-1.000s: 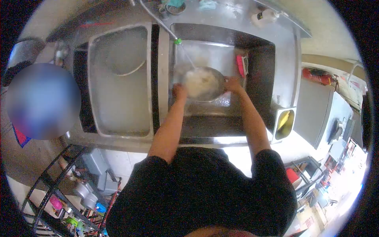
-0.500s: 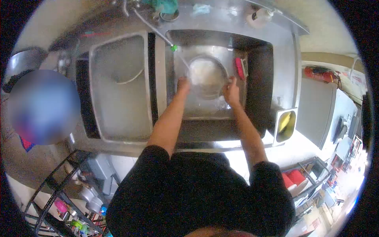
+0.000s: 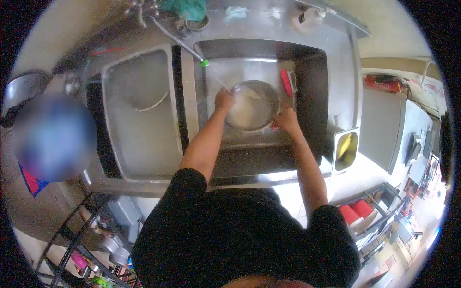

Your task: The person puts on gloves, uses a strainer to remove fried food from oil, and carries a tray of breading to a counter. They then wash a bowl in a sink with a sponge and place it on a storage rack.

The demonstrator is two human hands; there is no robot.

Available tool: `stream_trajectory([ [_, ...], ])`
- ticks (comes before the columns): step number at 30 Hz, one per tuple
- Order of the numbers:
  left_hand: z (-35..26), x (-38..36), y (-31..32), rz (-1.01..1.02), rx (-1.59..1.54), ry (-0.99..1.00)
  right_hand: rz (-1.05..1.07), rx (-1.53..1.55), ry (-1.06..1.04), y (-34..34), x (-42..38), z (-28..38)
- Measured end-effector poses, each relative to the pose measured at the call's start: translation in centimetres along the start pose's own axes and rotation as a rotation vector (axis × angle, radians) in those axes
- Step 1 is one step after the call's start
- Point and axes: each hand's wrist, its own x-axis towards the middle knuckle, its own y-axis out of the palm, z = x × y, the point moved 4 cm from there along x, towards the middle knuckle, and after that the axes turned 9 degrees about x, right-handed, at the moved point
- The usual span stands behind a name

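A round metal pot (image 3: pixel 270 102) sits in the sink basin with cloudy, whitish water in it. At its left side, my left hand (image 3: pixel 224 101) is closed on the edge. My right hand (image 3: pixel 287 118) grips the opposite side, where a small red part shows beside the fingers. From a tap spout (image 3: pixel 181 43) with a green tip (image 3: pixel 205 63), a thin stream of water runs toward the pot's left edge, close to my left hand. Fingertips on both sides are partly hidden.
A pink-red scrub brush (image 3: pixel 289 82) rests at the basin's right. Left of the basin is another sink compartment (image 3: pixel 144 139). A pump bottle (image 3: pixel 308 20) and a green cloth (image 3: pixel 189 7) are at the back. A square container with yellow inside (image 3: pixel 345 150) stands at the right edge.
The pale contents of the pot have shifted and look spread differently. Both hands keep hold of it, and the right hand sits lower along its side. The view has moved slightly.
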Motion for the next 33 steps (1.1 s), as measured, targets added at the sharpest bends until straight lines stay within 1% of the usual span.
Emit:
stream_trajectory([
  [1,0.0,0.6,0.4,-0.073,0.108,0.060,0.083,0.161,0.082,0.3,-0.1,-0.7],
  [2,0.4,1.2,1.0,-0.063,0.108,0.065,0.078,0.160,0.092,0.1,0.0,-1.2],
  [4,1.5,1.7,1.7,0.074,0.060,-0.012,0.287,0.328,0.203,-0.1,-0.4,-1.0],
  [5,2.1,1.8,1.7,0.076,0.059,-0.010,0.286,0.326,0.205,0.5,0.8,-2.6],
  [7,2.0,-0.3,0.0,0.181,0.124,-0.004,0.626,-0.092,0.016,4.8,3.7,-8.0],
  [8,1.9,-2.0,-1.0,0.183,0.132,-0.010,0.632,-0.083,0.016,6.0,4.3,-8.9],
  [10,1.3,-5.8,-2.6,0.299,-0.352,-0.227,0.434,-0.131,-0.100,7.5,5.8,-9.8],
  [11,0.4,-7.5,-3.8,0.297,-0.347,-0.233,0.439,-0.125,-0.101,9.3,7.4,-11.3],
  [12,-0.6,-9.0,-5.0,0.267,-0.383,-0.297,0.495,-0.060,-0.135,11.5,9.4,-12.8],
  [13,-0.9,-9.7,-5.5,0.234,-0.420,-0.358,0.549,0.005,-0.171,12.3,10.0,-12.1],
  [14,-0.1,-9.2,-5.0,0.226,-0.420,-0.360,0.551,0.007,-0.179,12.8,10.0,-12.0],
  [16,4.4,-4.9,-1.5,-0.132,-0.338,-0.172,-0.160,-0.014,-0.403,9.1,7.5,-6.6],
  [17,9.0,-0.2,2.5,-0.274,-0.344,-0.163,-0.161,-0.015,-0.413,8.2,6.6,-4.5],
  [18,8.9,0.1,2.4,-0.279,-0.349,-0.160,-0.185,0.076,-0.341,6.9,5.8,-3.2],
  [19,8.9,0.1,2.9,-0.175,-0.587,-0.289,-0.209,0.167,-0.265,5.8,4.8,-2.1],
  [20,8.6,0.1,3.5,-0.063,-0.822,-0.416,-0.214,0.162,-0.268,4.8,3.7,-0.6],
  [21,7.7,0.6,3.1,-0.060,-0.827,-0.408,-0.198,0.039,-0.167,4.0,2.7,0.4],
  [22,6.4,1.1,3.0,0.088,-0.955,-0.448,-0.182,-0.084,-0.063,3.5,1.8,0.4],
  [23,5.0,1.4,2.9,0.242,-1.079,-0.486,-0.258,-0.048,-0.284,2.7,0.6,1.2],
  [24,3.2,0.9,1.6,0.248,-1.081,-0.476,-0.267,-0.053,-0.285,2.1,-0.2,1.5],
  [26,-0.4,-0.8,-0.7,0.329,-1.217,-0.407,-0.307,-0.097,-0.436,0.8,-1.8,2.9],
  [27,3.6,6.6,4.2,0.387,-1.159,-0.088,-0.464,-0.057,-0.646,0.2,-1.9,3.1],
  [28,2.5,6.1,3.9,0.387,-1.159,-0.086,-0.465,-0.058,-0.646,-0.2,-1.4,3.1],
  [30,-1.8,1.5,0.6,0.297,-1.250,-0.067,-0.482,-0.161,-0.835,-0.5,-1.5,4.2],
  [31,-4.0,-1.9,-1.7,0.301,-1.287,-0.077,-0.445,-0.147,-0.821,-0.2,-1.3,5.0],
  [32,-3.2,-1.5,-1.1,0.300,-1.282,-0.079,-0.446,-0.142,-0.817,0.4,-0.9,5.2],
  [33,-1.9,-0.5,0.2,0.287,-1.135,-0.031,-0.411,-0.127,-0.796,1.0,-0.2,5.2],
])
